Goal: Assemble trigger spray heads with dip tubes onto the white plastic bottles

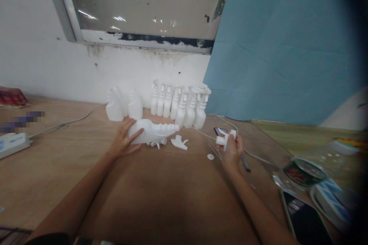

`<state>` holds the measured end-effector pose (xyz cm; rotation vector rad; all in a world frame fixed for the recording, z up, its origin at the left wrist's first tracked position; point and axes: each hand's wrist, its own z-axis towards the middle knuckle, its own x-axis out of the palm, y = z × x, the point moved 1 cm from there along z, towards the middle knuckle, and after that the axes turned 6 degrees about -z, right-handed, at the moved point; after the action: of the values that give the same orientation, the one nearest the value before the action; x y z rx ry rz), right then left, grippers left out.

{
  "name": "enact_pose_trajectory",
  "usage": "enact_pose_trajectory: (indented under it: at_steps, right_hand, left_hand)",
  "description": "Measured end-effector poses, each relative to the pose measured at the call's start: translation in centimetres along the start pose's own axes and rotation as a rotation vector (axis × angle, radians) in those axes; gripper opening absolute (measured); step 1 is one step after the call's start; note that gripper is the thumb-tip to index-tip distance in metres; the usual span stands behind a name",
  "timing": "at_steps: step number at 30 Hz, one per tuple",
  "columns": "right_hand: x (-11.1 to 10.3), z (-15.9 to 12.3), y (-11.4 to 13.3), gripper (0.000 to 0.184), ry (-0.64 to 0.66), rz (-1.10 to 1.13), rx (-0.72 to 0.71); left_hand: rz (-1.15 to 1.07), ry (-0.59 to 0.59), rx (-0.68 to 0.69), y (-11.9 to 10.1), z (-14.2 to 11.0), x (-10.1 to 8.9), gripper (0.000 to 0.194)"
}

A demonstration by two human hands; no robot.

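My left hand (125, 139) is wrapped round the base of a white plastic spray bottle (151, 130), tilted on its side with its bare neck pointing right. In my right hand (233, 149) is a white trigger spray head (227, 138), gripped between thumb and fingers. Another loose trigger head (179, 142) lies on the table between my hands. More white trigger parts (157, 143) show just under the held bottle, partly hidden by it. A small white disc (211, 157) and thin tubes (215, 149) lie left of my right hand.
Several bottles with spray heads (181, 103) stand against the wall; headless bottles (135, 105) stand left of them. A grey knife-like tool (245, 164) lies by my right wrist. A phone (306, 218), a clear plastic jar (313, 164) and cables are at right; a power strip (14, 143) is at left.
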<state>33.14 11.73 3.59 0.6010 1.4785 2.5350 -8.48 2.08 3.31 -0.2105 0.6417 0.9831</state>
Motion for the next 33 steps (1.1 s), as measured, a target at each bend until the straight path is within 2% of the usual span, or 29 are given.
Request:
enact_pose_trajectory:
  at_steps: [4, 6, 8, 11, 14, 19, 22, 24, 29, 33]
  right_hand:
    - [-0.6, 0.8, 0.4, 0.037, -0.041, -0.024, -0.05]
    - [-0.5, 0.6, 0.2, 0.036, -0.018, -0.024, -0.01]
    - [0.2, -0.4, -0.3, 0.036, 0.08, -0.011, 0.088]
    - [2.1, -2.8, -1.0, 0.037, 0.33, 0.016, 0.225]
    - [3.6, -5.0, -1.5, 0.04, 0.499, 0.032, 0.284]
    - [3.4, -5.9, -1.4, 0.035, 0.665, -0.002, 0.222]
    - [2.9, -5.9, -1.2, 0.046, 0.763, -0.071, 0.173]
    - [3.0, -6.1, -1.1, 0.056, 0.776, -0.109, 0.159]
    - [3.5, -7.0, -1.2, 0.028, 0.696, -0.183, 0.157]
    - [3.4, -7.3, -0.9, 0.043, 0.703, -0.153, 0.169]
  left_hand:
    - [0.018, 0.032, 0.071, 0.3, -0.1, -0.2, 0.085]
    - [0.014, 0.061, 0.1, 0.1, -0.2, 0.0, 0.082]
    - [0.011, 0.089, 0.114, -0.3, -0.2, 0.4, 0.08]
    - [0.003, 0.122, 0.129, -1.3, -0.1, 1.1, 0.078]
    - [-0.026, 0.145, 0.145, -2.2, -0.1, 1.7, 0.077]
    - [-0.069, 0.182, 0.16, -2.5, -0.2, 2.2, 0.073]
    - [-0.086, 0.179, 0.156, -2.5, -0.4, 2.3, 0.072]
    - [-0.097, 0.169, 0.149, -2.6, -0.4, 2.4, 0.072]
    - [-0.145, 0.162, 0.144, -3.2, -0.2, 2.3, 0.075]
    - [-0.171, 0.168, 0.124, -3.5, 0.0, 2.2, 0.075]
